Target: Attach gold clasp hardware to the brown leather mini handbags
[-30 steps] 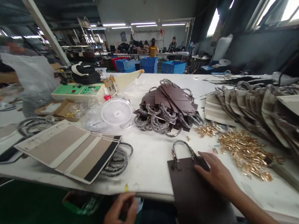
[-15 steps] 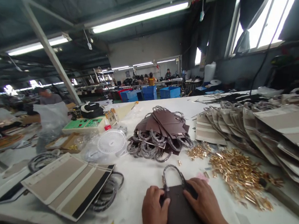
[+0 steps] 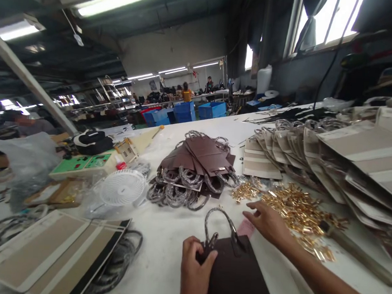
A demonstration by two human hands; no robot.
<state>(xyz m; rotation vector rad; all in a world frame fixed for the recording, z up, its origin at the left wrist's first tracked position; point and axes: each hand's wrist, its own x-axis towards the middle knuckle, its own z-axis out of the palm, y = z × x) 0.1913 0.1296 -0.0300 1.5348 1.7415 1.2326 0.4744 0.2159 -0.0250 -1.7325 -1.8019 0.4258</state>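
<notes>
A dark brown bag panel [image 3: 237, 275] with a plastic-wrapped handle [image 3: 219, 211] looped at its top edge lies on the white table in front of me. My left hand [image 3: 196, 265] grips the panel's upper left corner at the base of the handle, thumb on the front face. Off the panel, my right hand [image 3: 266, 221] reaches beyond its upper right side with fingers stretched out, beside a small pink piece [image 3: 246, 228]. Right by those fingers spread the small gold metal clips [image 3: 292, 207], with a smaller group of gold clips [image 3: 245, 190] farther forward.
A pile of brown handled panels [image 3: 204, 154] stands ahead. Beige striped panels are stacked at right [image 3: 353, 153], and another beige panel [image 3: 57, 253] lies at left. A white fan [image 3: 122, 186], a green-topped machine [image 3: 82, 163] and a stick-like tool [image 3: 363, 255] also occupy the table.
My right hand has let go of the panel's right side and moved forward to beside the gold clips. My left hand still grips the panel. The view has shifted to the right.
</notes>
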